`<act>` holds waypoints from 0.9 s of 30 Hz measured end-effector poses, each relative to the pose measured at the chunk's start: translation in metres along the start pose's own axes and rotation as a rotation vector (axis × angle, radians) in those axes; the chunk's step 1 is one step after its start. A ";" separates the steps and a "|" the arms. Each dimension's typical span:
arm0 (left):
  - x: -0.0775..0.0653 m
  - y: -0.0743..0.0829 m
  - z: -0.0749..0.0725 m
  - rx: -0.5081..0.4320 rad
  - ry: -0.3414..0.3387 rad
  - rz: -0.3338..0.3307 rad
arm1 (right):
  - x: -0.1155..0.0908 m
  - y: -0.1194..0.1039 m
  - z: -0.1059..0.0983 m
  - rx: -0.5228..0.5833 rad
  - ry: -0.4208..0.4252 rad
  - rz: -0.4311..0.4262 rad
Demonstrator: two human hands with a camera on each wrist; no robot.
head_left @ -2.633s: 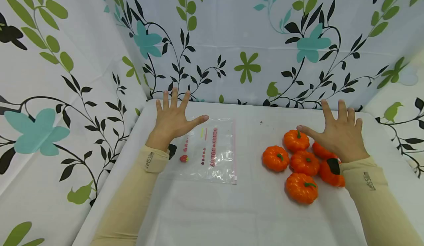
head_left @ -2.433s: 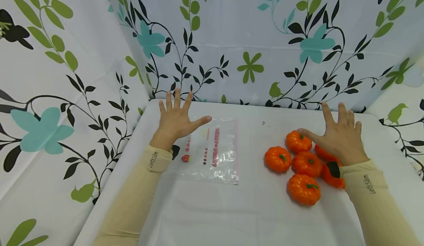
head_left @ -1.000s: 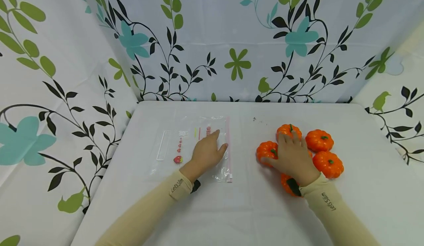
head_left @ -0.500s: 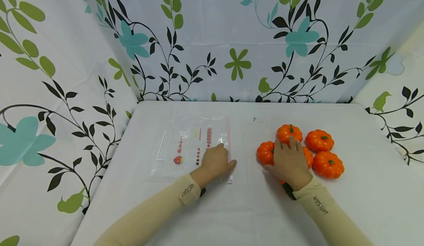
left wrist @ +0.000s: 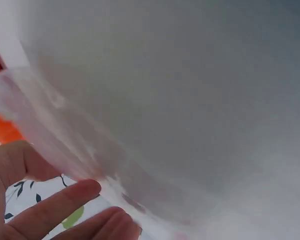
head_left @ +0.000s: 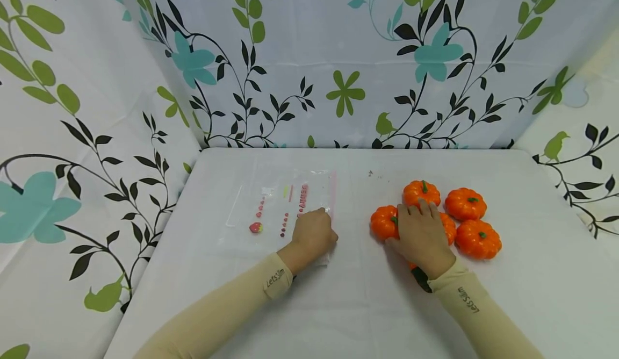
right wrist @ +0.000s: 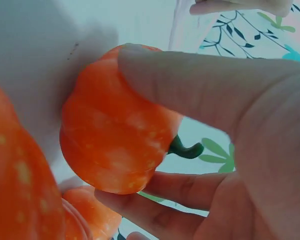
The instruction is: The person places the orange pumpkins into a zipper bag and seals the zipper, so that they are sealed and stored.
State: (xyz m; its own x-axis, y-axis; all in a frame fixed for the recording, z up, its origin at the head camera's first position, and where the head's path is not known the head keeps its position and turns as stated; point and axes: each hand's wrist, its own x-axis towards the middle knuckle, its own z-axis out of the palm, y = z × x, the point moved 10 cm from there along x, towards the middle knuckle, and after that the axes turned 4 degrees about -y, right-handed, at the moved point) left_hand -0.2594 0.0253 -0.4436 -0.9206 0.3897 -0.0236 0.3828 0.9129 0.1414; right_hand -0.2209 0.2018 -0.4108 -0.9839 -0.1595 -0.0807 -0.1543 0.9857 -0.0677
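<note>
My left hand (head_left: 313,236) pinches the right edge of a clear zip-lock plastic bag (head_left: 242,241). A red strawberry print and rows of small red shapes show on the bag. In the left wrist view, the bag's raised edge (left wrist: 80,145) runs between the thumb and the fingers. My right hand (head_left: 423,235) lies over a cluster of orange toy pumpkins. From the right wrist, one pumpkin (right wrist: 117,125) with a green stem is seen held between thumb and fingers. The hand partly hides the pumpkins beneath it.
Other pumpkins sit close by: one behind (head_left: 422,193), and two to the right, an upper pumpkin (head_left: 466,204) and a lower pumpkin (head_left: 479,239). Everything lies on a white table (head_left: 338,310). A curtain with printed leaves (head_left: 290,36) hangs behind the table's far edge.
Both hands were spread above the table. The left has come down to the bag's right edge and gripped it, and the bag has shifted slightly left. The right has moved left onto the pumpkins.
</note>
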 end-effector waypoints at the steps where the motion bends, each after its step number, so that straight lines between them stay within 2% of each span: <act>1: 0.000 -0.001 -0.002 0.010 0.017 0.001 | 0.000 -0.001 -0.002 0.000 0.013 -0.007; 4: -0.001 -0.002 -0.009 0.061 0.052 0.019 | -0.001 -0.005 -0.008 0.009 0.050 -0.029; 7: -0.002 -0.006 -0.015 0.071 0.085 0.029 | 0.000 -0.007 -0.011 0.040 0.072 -0.042; 14: -0.006 -0.013 -0.043 0.098 0.263 0.042 | 0.004 -0.007 -0.006 0.188 0.014 -0.002; 18: -0.007 -0.019 -0.054 0.077 0.295 0.025 | 0.005 -0.007 -0.006 0.243 0.011 0.015; 23: -0.012 -0.021 -0.066 0.081 0.328 0.021 | 0.007 -0.006 -0.008 0.331 0.048 0.027; 27: -0.017 -0.019 -0.073 0.085 0.401 0.055 | 0.009 -0.011 -0.012 0.403 0.118 0.022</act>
State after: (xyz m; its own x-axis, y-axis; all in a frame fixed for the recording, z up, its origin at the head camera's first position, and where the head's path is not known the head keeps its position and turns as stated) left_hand -0.2570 -0.0076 -0.3733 -0.8490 0.3759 0.3714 0.4221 0.9053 0.0487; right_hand -0.2292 0.1899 -0.3984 -0.9938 -0.1081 0.0265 -0.1083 0.8852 -0.4524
